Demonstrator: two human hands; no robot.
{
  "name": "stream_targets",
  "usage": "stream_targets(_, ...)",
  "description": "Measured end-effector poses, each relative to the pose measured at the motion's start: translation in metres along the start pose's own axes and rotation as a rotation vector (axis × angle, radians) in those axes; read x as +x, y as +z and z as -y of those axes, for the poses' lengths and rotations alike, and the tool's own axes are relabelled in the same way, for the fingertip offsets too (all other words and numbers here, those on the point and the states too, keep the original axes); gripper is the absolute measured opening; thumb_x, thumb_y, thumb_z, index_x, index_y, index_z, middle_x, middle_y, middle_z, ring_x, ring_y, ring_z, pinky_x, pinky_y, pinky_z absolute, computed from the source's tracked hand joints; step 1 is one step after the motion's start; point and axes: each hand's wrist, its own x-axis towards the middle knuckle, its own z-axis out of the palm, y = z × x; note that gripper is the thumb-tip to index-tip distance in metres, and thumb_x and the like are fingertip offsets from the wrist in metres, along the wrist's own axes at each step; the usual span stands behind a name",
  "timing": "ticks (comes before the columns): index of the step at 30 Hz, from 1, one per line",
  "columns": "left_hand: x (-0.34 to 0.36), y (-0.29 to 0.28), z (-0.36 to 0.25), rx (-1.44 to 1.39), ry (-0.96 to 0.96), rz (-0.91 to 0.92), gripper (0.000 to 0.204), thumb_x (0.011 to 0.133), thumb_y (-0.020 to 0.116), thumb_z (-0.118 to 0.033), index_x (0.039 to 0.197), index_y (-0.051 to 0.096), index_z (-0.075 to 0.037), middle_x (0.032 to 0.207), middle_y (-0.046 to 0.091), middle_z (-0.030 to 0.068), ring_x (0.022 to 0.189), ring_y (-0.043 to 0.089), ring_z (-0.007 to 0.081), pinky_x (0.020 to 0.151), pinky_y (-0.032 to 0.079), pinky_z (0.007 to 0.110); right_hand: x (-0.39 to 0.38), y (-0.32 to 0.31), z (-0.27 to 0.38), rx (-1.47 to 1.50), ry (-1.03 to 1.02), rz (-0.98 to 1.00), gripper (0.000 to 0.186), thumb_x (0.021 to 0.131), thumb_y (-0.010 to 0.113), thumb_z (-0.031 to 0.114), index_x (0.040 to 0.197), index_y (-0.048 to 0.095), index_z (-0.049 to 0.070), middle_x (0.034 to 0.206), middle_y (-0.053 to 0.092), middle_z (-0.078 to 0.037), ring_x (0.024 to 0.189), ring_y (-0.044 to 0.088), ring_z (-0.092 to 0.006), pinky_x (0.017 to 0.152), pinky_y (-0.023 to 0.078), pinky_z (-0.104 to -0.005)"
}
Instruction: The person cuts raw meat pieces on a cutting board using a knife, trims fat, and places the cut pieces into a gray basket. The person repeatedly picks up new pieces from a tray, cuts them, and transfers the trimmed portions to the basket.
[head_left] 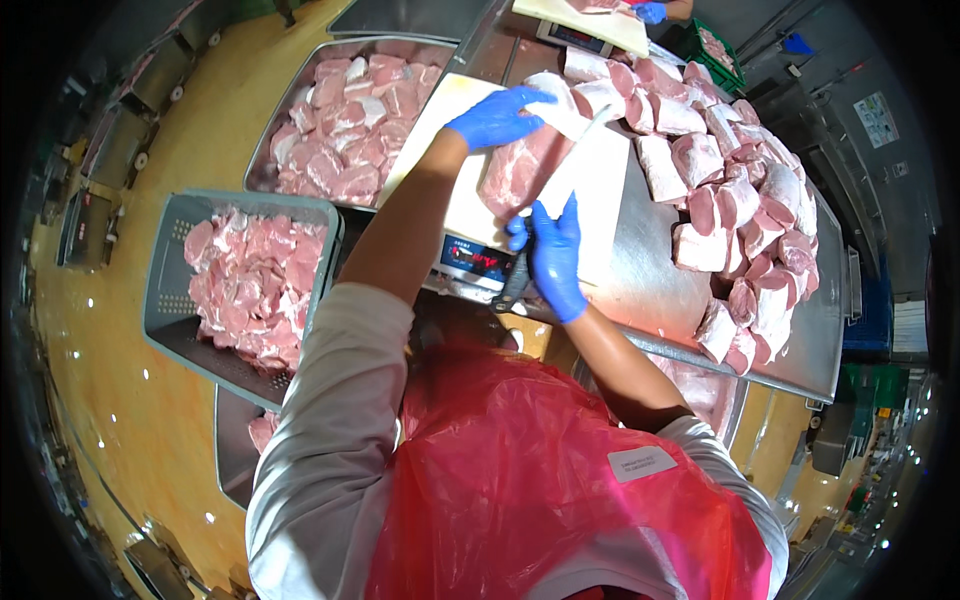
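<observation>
A large piece of pink meat point(518, 170) lies on the white cutting board point(455, 100) in front of me. My left hand point(503, 118), in a blue glove, rests on the meat's upper left side with its fingers stretched out. At the near end of the meat, my gloved right hand point(556, 258) is closed around a knife point(518, 275) with a dark handle. Its pale blade seems to run away from me along the meat's right side. Under the board's near edge is a scale point(474, 261) with a lit red display.
Cut meat chunks point(735, 190) are heaped on the steel table point(660, 300) at right. To the left stand a steel tray point(262, 160) of meat pieces and a grey perforated crate point(165, 280) of trimmings. Across the table, another person's gloved hand point(650, 12) is beside a second board point(600, 30).
</observation>
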Motion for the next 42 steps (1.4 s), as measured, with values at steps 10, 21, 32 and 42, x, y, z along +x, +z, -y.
stream_targets(10,-0.084,-0.005,0.007,-0.148,-0.314,-0.195,0.011,0.092,0.065,-0.015,0.094,0.067,-0.004,0.091,0.067,0.0048,0.079,0.061,0.0136,0.077,0.052,0.029,0.037,-0.042,0.027,-0.061,-0.126,-0.088,0.023,0.106,0.048,0.005,0.128,0.041,0.004,0.079,0.059,-0.008,0.06,0.059,-0.0134,0.054,0.052,-0.0274)
stream_targets(21,-0.15,0.102,-0.088,0.26,-0.214,-0.699,0.031,0.084,0.076,-0.014,0.112,0.068,-0.004,0.103,0.065,0.0141,0.095,0.066,0.0331,0.08,0.056,0.042,0.031,-0.045,0.041,-1.204,-0.394,0.38,0.065,0.102,0.05,0.014,0.161,0.024,0.022,0.094,0.068,-0.028,0.076,0.068,-0.0462,0.071,0.052,-0.0544)
stream_targets(32,-0.146,0.101,-0.056,0.433,-0.054,-0.694,0.014,0.079,0.073,-0.005,0.092,0.07,-0.003,0.089,0.069,0.0123,0.082,0.067,0.0304,0.071,0.056,0.04,0.009,-0.039,0.078,-1.717,-0.26,0.667,0.072,0.098,0.052,0.016,0.161,0.022,0.032,0.089,0.07,-0.021,0.079,0.07,-0.0388,0.068,0.055,-0.0486)
stream_targets(42,-0.163,0.067,-0.043,0.177,-0.27,-0.784,0.025,0.081,0.073,-0.009,0.105,0.067,-0.007,0.095,0.064,0.0164,0.089,0.065,0.0352,0.079,0.055,0.044,-0.031,-0.136,0.158,-1.918,-0.106,0.771,0.086,0.087,0.059,0.007,0.162,0.022,0.027,0.074,0.065,-0.025,0.062,0.065,-0.0403,0.06,0.052,-0.0498)
